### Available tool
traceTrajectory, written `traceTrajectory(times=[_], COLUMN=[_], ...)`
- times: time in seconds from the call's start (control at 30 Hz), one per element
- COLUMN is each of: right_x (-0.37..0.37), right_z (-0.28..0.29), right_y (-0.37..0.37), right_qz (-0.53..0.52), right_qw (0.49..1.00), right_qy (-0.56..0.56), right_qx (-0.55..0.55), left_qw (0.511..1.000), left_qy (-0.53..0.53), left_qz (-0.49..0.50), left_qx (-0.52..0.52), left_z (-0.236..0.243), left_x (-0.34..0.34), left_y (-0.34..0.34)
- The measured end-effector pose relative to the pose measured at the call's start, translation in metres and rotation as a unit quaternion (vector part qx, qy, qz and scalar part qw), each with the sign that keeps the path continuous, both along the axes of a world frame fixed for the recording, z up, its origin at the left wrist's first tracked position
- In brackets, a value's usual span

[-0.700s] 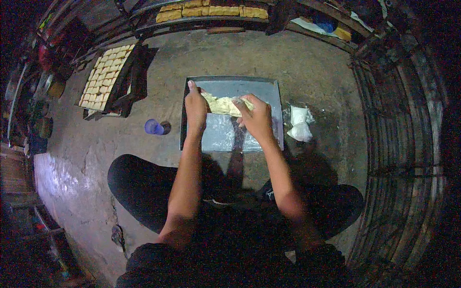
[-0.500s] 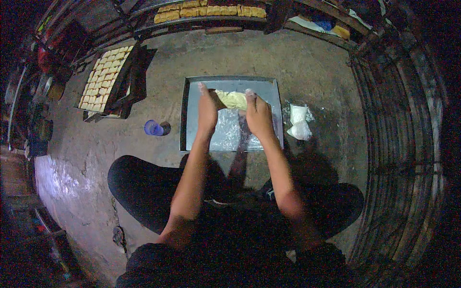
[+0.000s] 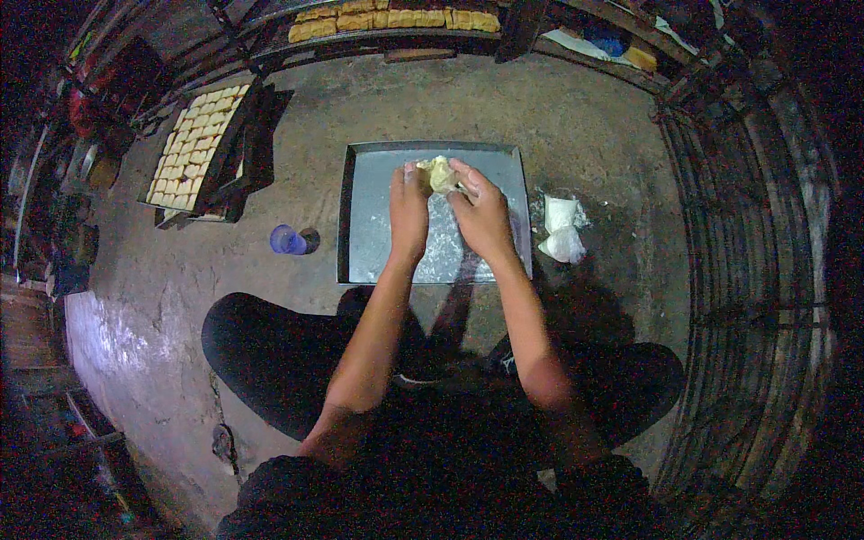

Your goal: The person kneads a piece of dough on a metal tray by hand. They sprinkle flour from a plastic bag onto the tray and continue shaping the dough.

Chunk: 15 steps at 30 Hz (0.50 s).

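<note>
A lump of pale yellow dough (image 3: pixel 441 175) is gathered between my two hands over the far half of a shallow metal tray (image 3: pixel 367 261). My left hand (image 3: pixel 410 209) is closed on its left side, fingertips pressed to it. From the right, my right hand (image 3: pixel 481 211) grips the same dough with thumb and fingers bent round it. White flour (image 3: pixel 439 232) is dusted over the tray's middle. Part of the dough is hidden behind the fingers.
Two white bags (image 3: pixel 562 229), with powder spilled round them, lie right of the tray. A blue cup (image 3: pixel 287 240) stands to its left. Farther left, a tray of pale buns (image 3: pixel 200 144) rests on dark trays. Browned bread (image 3: pixel 396 22) lines a far shelf.
My hands have come closer together. The dough, stretched wide between them before, is now bunched into a compact lump.
</note>
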State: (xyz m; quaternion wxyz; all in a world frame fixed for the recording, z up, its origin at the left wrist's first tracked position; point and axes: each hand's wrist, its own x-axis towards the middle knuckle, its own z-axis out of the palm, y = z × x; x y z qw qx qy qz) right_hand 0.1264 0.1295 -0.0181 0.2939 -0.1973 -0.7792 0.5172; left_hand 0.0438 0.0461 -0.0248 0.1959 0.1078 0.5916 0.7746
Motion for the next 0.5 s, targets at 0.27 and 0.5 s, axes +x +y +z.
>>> traceTrajectory(times=[0.27, 0.5], right_x=[0.005, 0.002], right_z=[0.045, 0.044], right_y=[-0.029, -0.032], right_qz=[-0.024, -0.004], right_qw=[0.971, 0.993], right_qy=[-0.138, -0.020], right_qx=[0.196, 0.118], left_qw=[0.989, 0.976], left_qy=[-0.106, -0.191], left_qz=[-0.098, -0.044], left_qx=[0.042, 0.095], left_z=[-0.017, -0.002], left_x=[-0.014, -0.026], left_y=[-0.006, -0.016])
